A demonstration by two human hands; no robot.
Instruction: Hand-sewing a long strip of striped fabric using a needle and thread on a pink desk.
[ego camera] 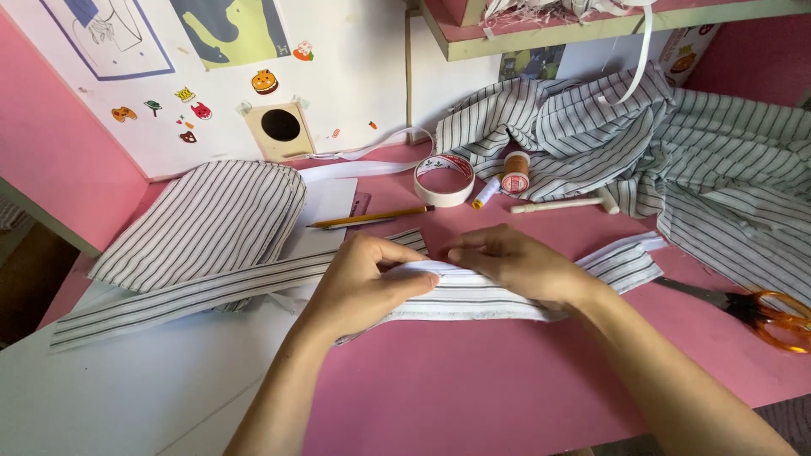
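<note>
Seen from the head: left hand point(359, 283) and right hand point(507, 262) close together, both pinching a striped cloth strip point(473, 297) lying flat across the pink table point(473, 388). Just behind: a yellow pencil point(372, 218), a tape roll point(444, 180), thread spools point(514, 172). Orange scissors point(773, 317) far right. Bigger striped cloth point(676, 143) heaped behind.

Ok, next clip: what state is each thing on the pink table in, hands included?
Left hand: grip pinched on the folded striped fabric strip.
Right hand: pressing the same strip flat.
Orange-handled scissors: closed, lying flat.
Yellow pencil: lying loose.
White tape roll: lying flat.
Brown thread spool: upright.
Large striped cloth: crumpled.
Long striped band: laid out flat.
</note>
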